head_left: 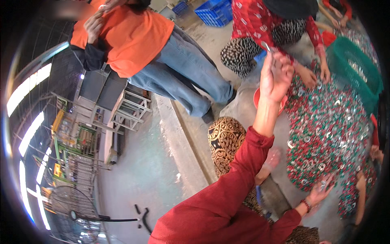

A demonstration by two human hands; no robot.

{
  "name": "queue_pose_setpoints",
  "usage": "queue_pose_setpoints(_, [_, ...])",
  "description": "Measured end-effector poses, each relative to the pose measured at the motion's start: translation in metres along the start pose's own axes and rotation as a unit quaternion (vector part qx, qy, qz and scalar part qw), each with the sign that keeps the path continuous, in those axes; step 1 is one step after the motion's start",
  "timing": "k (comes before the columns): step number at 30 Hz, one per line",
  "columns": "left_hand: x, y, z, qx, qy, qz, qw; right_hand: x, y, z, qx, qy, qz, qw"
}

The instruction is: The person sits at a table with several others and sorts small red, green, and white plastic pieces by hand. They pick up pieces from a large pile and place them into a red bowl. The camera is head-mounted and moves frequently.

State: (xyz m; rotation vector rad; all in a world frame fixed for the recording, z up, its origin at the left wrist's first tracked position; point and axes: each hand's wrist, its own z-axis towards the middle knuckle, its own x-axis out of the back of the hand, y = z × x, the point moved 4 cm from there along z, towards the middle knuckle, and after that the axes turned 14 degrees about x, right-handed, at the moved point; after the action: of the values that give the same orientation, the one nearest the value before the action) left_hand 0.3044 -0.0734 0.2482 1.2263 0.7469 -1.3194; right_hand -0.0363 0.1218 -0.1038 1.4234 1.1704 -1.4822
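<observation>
Metal piece (266, 46), small and shiny, juts from the raised left hand (276, 77), long axis slanting far-left to near-right; thumb and fingers pinch it narrowly. Nearer, the right hand (321, 192) spreads loosely beside the red-and-green pile (321, 134); a green basket (343, 55) stands far right.

White strips (29, 134) blaze against a dark roof (24, 49) beyond the left edge of the concrete floor (134, 171), their centers blown out and blue-violet fringing showing near the fisheye rim. Light is moderately bright and diffuse across the floor, where shadows are soft and weak. A pale sheen washes its greenish stretch; toward its right edge, glints speckle a pile of small pieces (325, 130), fine detail dissolving into grain. The wide lens curves the strips, and black vignetting closes around the picture.
</observation>
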Motion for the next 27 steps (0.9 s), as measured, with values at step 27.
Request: queue_pose_setpoints(27, [0.238,-0.246,-0.07,0.35,0.067,0.91,0.214,0.01,0.031,-0.051,0.121,0.364,-0.059,0.922])
